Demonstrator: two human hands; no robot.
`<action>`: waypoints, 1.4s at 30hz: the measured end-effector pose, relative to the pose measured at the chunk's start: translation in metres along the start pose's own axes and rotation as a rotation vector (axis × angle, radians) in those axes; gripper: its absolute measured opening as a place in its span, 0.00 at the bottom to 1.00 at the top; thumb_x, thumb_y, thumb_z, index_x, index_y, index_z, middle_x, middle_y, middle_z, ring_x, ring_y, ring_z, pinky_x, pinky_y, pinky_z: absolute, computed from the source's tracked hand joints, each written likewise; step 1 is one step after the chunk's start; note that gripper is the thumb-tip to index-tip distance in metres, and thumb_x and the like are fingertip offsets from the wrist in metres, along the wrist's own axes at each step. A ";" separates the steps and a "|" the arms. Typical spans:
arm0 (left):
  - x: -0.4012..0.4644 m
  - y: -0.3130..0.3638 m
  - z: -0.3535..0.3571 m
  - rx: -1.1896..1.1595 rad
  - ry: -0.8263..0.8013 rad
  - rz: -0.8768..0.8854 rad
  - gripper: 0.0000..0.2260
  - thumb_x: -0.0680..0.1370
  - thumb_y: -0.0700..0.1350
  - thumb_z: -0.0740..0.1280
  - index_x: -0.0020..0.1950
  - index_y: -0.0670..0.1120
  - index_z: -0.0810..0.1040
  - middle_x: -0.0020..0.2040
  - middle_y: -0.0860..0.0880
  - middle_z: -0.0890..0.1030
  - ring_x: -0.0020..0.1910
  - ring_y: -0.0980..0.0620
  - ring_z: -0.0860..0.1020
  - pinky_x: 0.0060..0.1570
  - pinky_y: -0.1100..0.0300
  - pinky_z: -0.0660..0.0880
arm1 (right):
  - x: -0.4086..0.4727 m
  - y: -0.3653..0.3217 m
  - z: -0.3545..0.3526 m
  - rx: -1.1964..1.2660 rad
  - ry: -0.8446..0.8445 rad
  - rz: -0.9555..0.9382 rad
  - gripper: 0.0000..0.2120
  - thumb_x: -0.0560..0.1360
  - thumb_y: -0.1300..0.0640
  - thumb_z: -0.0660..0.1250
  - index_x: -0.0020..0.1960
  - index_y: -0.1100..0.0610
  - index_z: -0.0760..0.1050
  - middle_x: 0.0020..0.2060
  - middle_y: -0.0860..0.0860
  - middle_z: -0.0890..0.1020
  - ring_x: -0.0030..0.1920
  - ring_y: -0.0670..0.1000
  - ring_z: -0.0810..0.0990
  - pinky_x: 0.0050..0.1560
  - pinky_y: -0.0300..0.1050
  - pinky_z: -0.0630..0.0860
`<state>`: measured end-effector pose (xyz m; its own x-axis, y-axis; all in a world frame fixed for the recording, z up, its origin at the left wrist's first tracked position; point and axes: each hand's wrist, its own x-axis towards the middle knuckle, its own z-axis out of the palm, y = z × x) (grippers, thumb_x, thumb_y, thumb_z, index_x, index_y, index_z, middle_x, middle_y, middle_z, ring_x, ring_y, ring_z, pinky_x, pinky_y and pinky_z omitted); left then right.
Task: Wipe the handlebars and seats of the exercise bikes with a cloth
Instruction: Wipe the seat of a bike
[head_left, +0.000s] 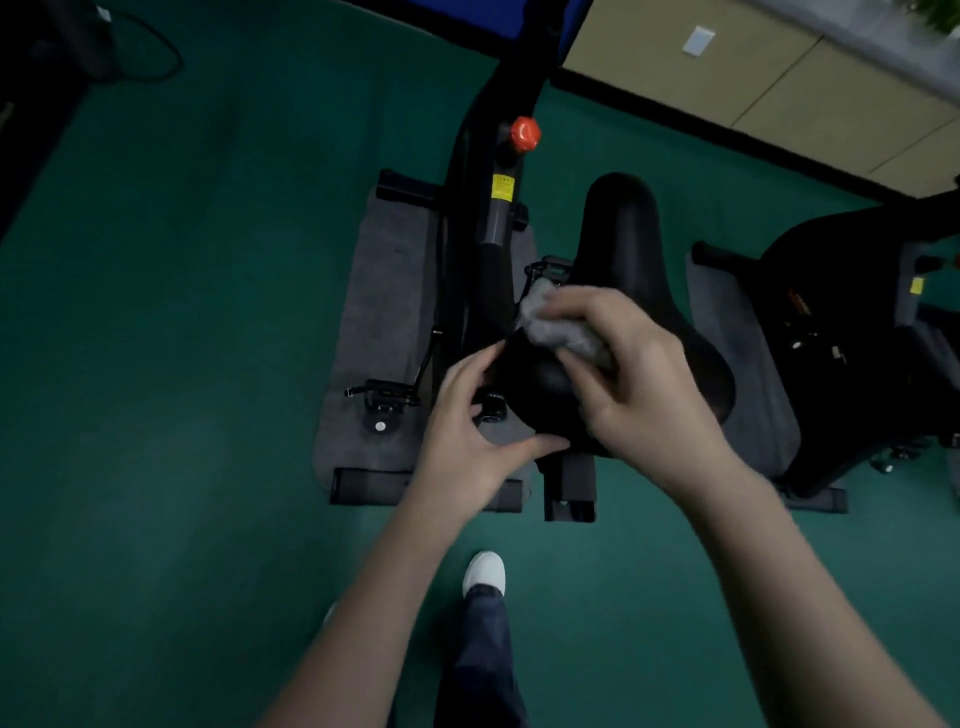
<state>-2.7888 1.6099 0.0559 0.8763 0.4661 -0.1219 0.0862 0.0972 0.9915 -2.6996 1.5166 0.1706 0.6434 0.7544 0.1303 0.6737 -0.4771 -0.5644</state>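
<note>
We press the gray cloth (563, 332) on the wide back of the seat (623, 244) with our right hand (628, 374) curled around it, while our left hand (467, 436) grips the seat's near edge to keep it from wobbling.

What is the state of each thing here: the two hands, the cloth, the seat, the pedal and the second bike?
Right hand: presses the cloth onto the seat.
Cloth: grey, crumpled, lying on the seat's left side.
Left hand: grips the seat's rear left edge.
Seat: black, being wiped.
Left pedal: free, untouched.
Second bike: at the right, untouched.
</note>
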 end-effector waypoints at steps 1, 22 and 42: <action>-0.002 0.000 0.004 -0.008 0.016 -0.011 0.38 0.60 0.51 0.80 0.65 0.65 0.66 0.65 0.60 0.70 0.64 0.66 0.69 0.63 0.65 0.69 | 0.000 0.002 -0.004 0.003 -0.076 -0.056 0.13 0.73 0.72 0.66 0.57 0.62 0.76 0.58 0.53 0.78 0.63 0.49 0.75 0.65 0.41 0.70; -0.020 -0.003 0.041 -0.225 0.260 -0.143 0.36 0.59 0.50 0.82 0.60 0.66 0.67 0.64 0.60 0.71 0.64 0.67 0.69 0.63 0.69 0.67 | 0.052 0.017 -0.017 -0.027 -0.734 -0.528 0.09 0.75 0.57 0.70 0.50 0.62 0.80 0.53 0.53 0.81 0.58 0.49 0.79 0.60 0.43 0.74; -0.021 0.038 0.008 0.145 0.123 -0.147 0.36 0.64 0.54 0.78 0.69 0.54 0.70 0.66 0.62 0.66 0.68 0.62 0.64 0.71 0.53 0.64 | 0.008 0.057 -0.060 -0.166 -0.044 -0.135 0.04 0.76 0.65 0.67 0.50 0.63 0.78 0.47 0.53 0.80 0.48 0.50 0.78 0.53 0.32 0.69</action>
<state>-2.7997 1.5967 0.0961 0.7856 0.5608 -0.2613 0.2837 0.0489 0.9577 -2.6342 1.4684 0.1888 0.5294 0.8337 0.1573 0.8053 -0.4355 -0.4022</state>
